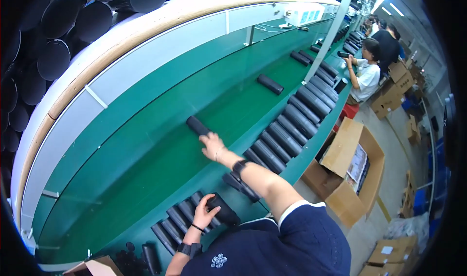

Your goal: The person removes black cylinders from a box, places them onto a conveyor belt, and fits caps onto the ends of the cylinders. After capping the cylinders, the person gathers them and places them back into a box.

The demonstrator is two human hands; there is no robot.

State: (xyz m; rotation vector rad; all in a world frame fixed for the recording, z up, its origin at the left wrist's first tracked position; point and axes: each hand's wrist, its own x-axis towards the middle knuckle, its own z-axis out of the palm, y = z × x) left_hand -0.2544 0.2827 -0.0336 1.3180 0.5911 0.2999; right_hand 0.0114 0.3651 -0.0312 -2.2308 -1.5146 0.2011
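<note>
My right hand point(213, 147) reaches out over the green conveyor belt, its fingers closed around the near end of a black cylinder point(196, 125) lying there. Close to my body, my left hand point(205, 213) grips a wider black cylindrical case point(225, 211), thumb and fingers curved over its side. Beside that hand, several black cylinders point(171, 231) lie in a row on the green table edge. Partly behind my right forearm are more dark pieces point(239, 186).
A long row of black cylinders point(284, 130) lines the bench to the right. Another cylinder point(270, 84) lies farther along the belt. A metal post point(331, 37) rises beside the belt. An open cardboard box point(340, 178) stands at right; a co-worker point(367, 71) holds a dark piece beyond.
</note>
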